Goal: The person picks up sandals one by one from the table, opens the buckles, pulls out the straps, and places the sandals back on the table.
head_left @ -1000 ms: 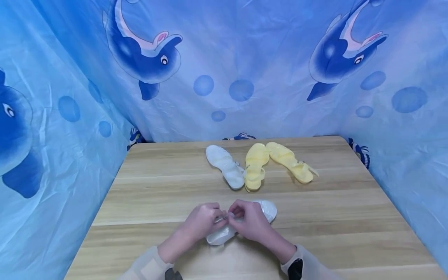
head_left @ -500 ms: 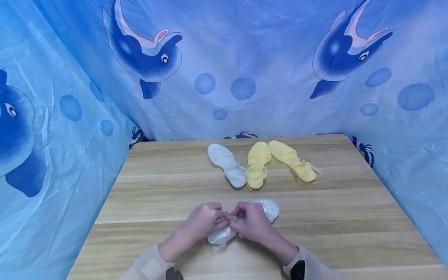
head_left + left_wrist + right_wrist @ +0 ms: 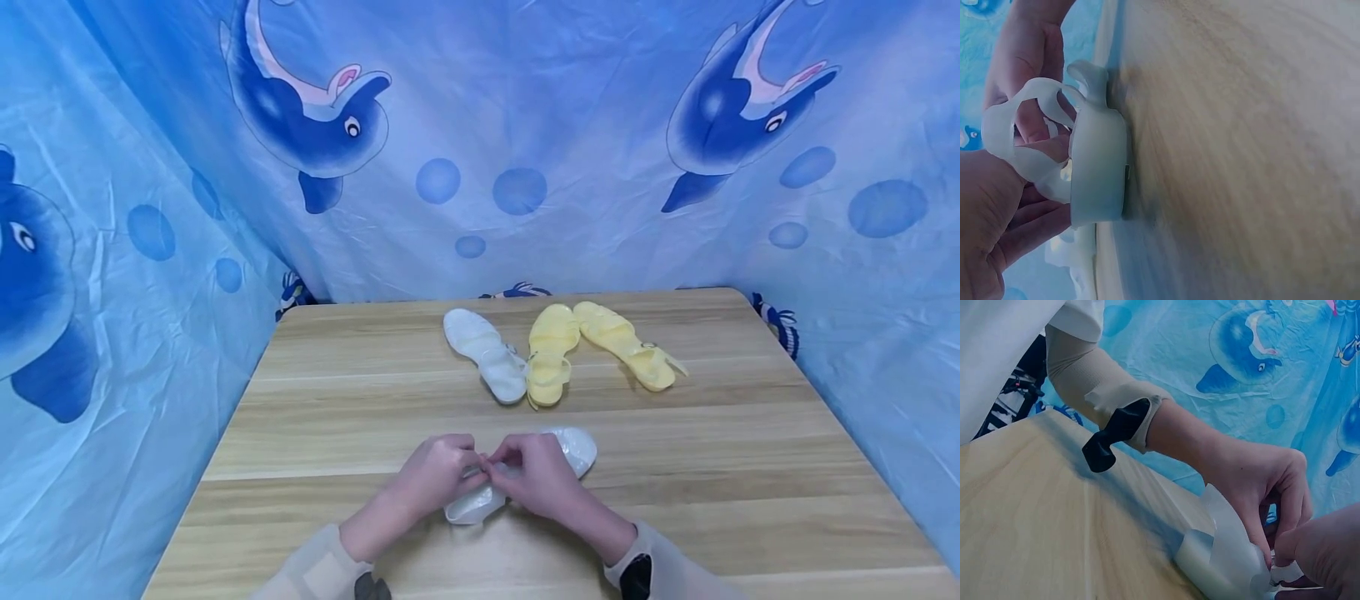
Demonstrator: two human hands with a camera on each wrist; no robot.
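Observation:
A shiny white sandal (image 3: pixel 474 505) lies on the table under both hands, its toe pointing to the far right and its heel toward the near left. My left hand (image 3: pixel 438 471) pinches its ankle strap from the left. From the other side my right hand (image 3: pixel 538 473) pinches the strap too, and the fingertips of the two hands meet over the sandal's middle. In the left wrist view the heel and looped strap of the sandal (image 3: pixel 1097 169) stand close up, sole on the table. The fingers largely hide the strap's fastening in the head view.
Farther back on the wooden table (image 3: pixel 337 433) lie another white sandal (image 3: pixel 487 354) and two yellow sandals, one upright (image 3: pixel 550 354) and one slanted (image 3: pixel 626 346). A blue dolphin-print curtain (image 3: pixel 480 125) hangs around the table's back and sides.
The fingertips have drawn slightly closer together at the strap, the right ones shifting a little left. Otherwise the hands and all the sandals stay in place.

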